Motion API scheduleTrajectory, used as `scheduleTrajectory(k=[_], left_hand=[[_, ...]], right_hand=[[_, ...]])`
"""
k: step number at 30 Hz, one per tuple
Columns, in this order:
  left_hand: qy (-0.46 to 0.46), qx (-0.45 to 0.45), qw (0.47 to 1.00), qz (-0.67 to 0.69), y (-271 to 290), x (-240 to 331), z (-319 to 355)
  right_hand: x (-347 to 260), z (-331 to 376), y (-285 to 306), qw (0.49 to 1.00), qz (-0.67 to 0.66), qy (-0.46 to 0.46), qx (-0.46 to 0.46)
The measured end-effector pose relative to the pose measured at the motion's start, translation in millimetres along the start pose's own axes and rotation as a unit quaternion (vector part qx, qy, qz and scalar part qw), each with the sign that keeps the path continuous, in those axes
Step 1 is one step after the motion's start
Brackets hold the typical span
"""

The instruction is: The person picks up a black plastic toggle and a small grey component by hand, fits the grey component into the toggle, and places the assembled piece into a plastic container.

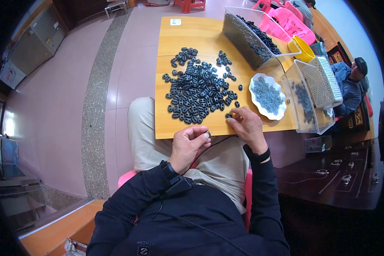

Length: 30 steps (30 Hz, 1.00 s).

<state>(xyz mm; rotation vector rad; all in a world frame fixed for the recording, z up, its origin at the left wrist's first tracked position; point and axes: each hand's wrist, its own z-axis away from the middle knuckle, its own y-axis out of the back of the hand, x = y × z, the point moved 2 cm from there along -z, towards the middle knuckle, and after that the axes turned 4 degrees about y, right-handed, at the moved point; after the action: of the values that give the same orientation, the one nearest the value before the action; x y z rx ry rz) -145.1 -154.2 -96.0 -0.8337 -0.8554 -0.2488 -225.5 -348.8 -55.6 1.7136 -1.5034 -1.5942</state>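
A pile of small black oval pieces with two holes each (196, 87) spreads over the near left part of the wooden table (200, 36). At the table's front edge, my left hand (187, 147) pinches a small dark piece (208, 133) between thumb and forefinger; its shape is mostly hidden. To its right, my right hand (249, 129) rests at the tabletop, thumb and forefinger closed around one black two-hole piece (228, 115). A thin dark cord (219, 141) runs between my hands over my lap.
Right of the pile stands a white scalloped dish (254, 99) of small grey metal parts. Beyond are a large clear bin (247, 47) of black pieces, a yellow container (302, 49), another clear bin (291, 85) and a white perforated basket (324, 81). A person (350, 85) sits at far right.
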Motion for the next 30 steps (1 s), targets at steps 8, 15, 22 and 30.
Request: scheduleTrajectory(k=[8,15,22,30], left_hand=[[0.005,0.005,1.0,-0.003,-1.8,1.6,0.1],[-0.003,0.005,1.0,0.0,-1.6,1.9,-0.4],[-0.016,0.018,1.0,0.016,-3.1,3.8,1.8],[-0.062,0.04,0.997,0.0,1.7,0.8,-2.2]], right_hand=[[-1.7,0.3,-2.2,1.0,0.013,0.028,-0.001],[-10.7,4.5,-5.3,0.999,-0.034,0.023,-0.015],[-0.4,14.6,-15.5,0.979,-0.201,-0.003,-0.026],[-21.1,26.3,-28.8,0.807,-0.548,-0.161,-0.147]])
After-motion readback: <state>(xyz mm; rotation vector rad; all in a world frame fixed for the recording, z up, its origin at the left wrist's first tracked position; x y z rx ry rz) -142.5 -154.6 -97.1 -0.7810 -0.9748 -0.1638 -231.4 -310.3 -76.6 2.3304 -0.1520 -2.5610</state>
